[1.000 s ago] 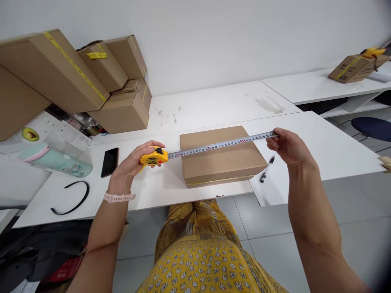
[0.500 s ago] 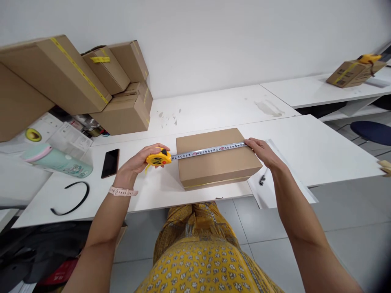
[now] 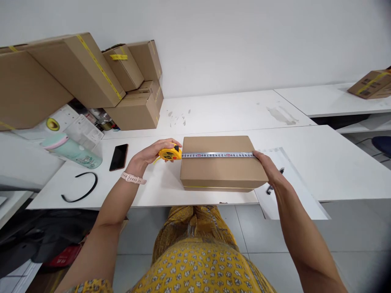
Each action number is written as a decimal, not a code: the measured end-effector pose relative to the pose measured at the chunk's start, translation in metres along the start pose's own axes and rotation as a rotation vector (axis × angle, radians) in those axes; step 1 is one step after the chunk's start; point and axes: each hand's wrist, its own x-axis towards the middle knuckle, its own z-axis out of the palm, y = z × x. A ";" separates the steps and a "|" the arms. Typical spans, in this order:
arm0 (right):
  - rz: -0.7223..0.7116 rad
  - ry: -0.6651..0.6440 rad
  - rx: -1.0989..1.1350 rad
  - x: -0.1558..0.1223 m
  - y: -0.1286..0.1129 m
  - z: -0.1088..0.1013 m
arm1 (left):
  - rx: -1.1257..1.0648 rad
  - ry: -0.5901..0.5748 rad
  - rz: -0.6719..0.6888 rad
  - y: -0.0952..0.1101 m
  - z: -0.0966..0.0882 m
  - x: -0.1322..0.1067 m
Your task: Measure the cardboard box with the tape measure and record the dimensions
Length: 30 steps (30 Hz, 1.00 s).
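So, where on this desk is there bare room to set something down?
The desk is bare behind the brown box up to the wall, apart from stains, and right of the paper. The left is crowded: stacked boxes, bottle, phone, black band, left hand with tape measure.

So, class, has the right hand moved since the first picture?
Yes, leftward: judged against the pen, the right hand has come to the right edge of the box.

Tape meas (image 3: pixel 170 153) is yel/blk, box (image 3: pixel 222 169) brn, outfit (image 3: pixel 195 264) yel w/ wht floral print.
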 end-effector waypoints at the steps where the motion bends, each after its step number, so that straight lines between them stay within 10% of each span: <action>1: -0.005 0.008 0.002 -0.003 0.000 0.002 | 0.004 -0.009 -0.004 0.001 -0.003 0.001; 30: -0.209 0.062 -0.290 -0.013 -0.040 -0.016 | 0.074 -0.042 0.009 0.020 0.001 -0.013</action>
